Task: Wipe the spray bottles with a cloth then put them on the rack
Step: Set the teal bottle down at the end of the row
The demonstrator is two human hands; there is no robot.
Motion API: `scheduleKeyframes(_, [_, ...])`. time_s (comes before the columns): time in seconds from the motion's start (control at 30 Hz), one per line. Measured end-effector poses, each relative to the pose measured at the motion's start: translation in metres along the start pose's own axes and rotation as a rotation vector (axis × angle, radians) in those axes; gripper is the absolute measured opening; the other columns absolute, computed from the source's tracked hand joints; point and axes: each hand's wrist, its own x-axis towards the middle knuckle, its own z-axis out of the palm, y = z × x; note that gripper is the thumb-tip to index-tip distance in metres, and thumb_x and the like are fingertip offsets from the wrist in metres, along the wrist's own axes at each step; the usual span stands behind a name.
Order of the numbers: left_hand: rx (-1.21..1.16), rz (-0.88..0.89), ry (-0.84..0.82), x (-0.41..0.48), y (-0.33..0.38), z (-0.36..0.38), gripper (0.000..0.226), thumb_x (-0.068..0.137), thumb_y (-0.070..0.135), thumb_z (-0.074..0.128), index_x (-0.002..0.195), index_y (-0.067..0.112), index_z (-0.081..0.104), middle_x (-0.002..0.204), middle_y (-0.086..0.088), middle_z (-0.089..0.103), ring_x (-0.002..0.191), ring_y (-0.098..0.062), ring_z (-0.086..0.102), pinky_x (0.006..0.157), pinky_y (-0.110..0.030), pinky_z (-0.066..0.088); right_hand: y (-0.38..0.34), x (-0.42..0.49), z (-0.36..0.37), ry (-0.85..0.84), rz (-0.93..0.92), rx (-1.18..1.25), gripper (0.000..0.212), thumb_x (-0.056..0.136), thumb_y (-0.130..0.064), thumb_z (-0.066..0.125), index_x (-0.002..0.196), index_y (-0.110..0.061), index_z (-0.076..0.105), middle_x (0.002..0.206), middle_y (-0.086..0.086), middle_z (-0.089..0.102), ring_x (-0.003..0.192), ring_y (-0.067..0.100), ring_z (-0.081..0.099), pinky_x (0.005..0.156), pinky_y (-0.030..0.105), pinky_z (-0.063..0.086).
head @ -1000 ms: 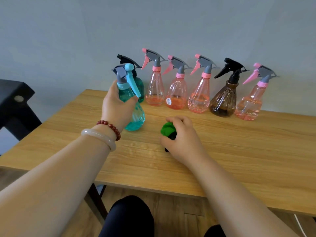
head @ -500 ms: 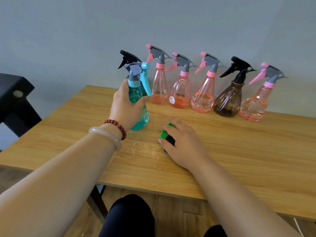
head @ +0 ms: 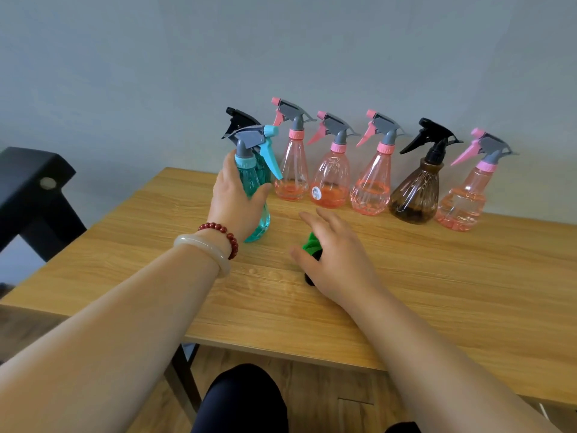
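Note:
My left hand (head: 234, 202) grips an upright teal spray bottle (head: 253, 186) with a grey and blue trigger head, near the left back of the wooden table (head: 452, 295). My right hand (head: 338, 259) lies over a crumpled green and black cloth (head: 311, 242) on the table, with its fingers stretched out and spread. Against the wall stands a row of bottles: a teal one with a black head (head: 238, 120) mostly hidden behind the held bottle, several pink ones (head: 331, 179), and a brown one (head: 416, 195).
A black piece of furniture (head: 31, 189) stands left of the table. The grey wall runs close behind the bottle row. My knees show below the table's front edge.
My right hand's fingers have uncurled from the cloth and now lie straight over it. My left hand has brought the teal bottle from a tilt to upright.

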Motion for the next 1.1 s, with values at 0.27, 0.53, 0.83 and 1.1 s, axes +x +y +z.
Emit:
scheduleKeyframes(0.27, [-0.041,-0.069,-0.12,0.001,-0.02,-0.03,0.069,0.091,0.034,0.066,0.15,0.023,0.033,0.143,0.004,0.043,0.129,-0.009,0.043,0.109,-0.032,0.038,-0.032,0.046,-0.011,0.165,-0.057,0.21,0.07,0.091,-0.048,0.063,0.151,-0.027,0.032,0.151,-0.009,0.041,0.137,0.008,0.037,0.104,0.018,0.025])
scheduleKeyframes(0.53, [-0.179,-0.11,-0.209,0.001,-0.033,-0.031,0.035,0.091,0.032,0.065,0.126,0.027,0.06,0.118,0.014,0.064,0.108,0.003,0.059,0.1,-0.023,0.048,-0.038,0.087,0.003,-0.161,0.047,0.39,0.07,0.084,-0.041,0.073,0.145,-0.031,0.04,0.142,-0.012,0.049,0.129,0.007,0.045,0.091,0.016,0.039])
scheduleKeyframes(0.83, [-0.332,-0.095,-0.172,0.01,-0.036,-0.012,0.018,0.099,0.035,0.056,0.114,0.036,0.066,0.111,0.018,0.07,0.111,0.0,0.062,0.104,-0.036,0.049,-0.023,0.102,0.026,0.174,0.109,0.341,0.073,0.069,-0.056,0.081,0.128,-0.027,0.051,0.119,-0.013,0.058,0.109,0.007,0.054,0.082,0.017,0.044])
scheduleKeyframes(1.1, [-0.284,0.029,-0.263,0.002,-0.022,-0.007,0.052,0.082,0.037,0.075,0.129,0.035,0.054,0.129,0.016,0.059,0.122,0.005,0.053,0.092,-0.011,0.048,-0.018,0.096,0.013,-0.01,0.138,0.395,0.056,0.085,-0.032,0.07,0.132,-0.041,0.043,0.094,-0.029,0.049,0.08,-0.013,0.046,0.064,0.009,0.034])
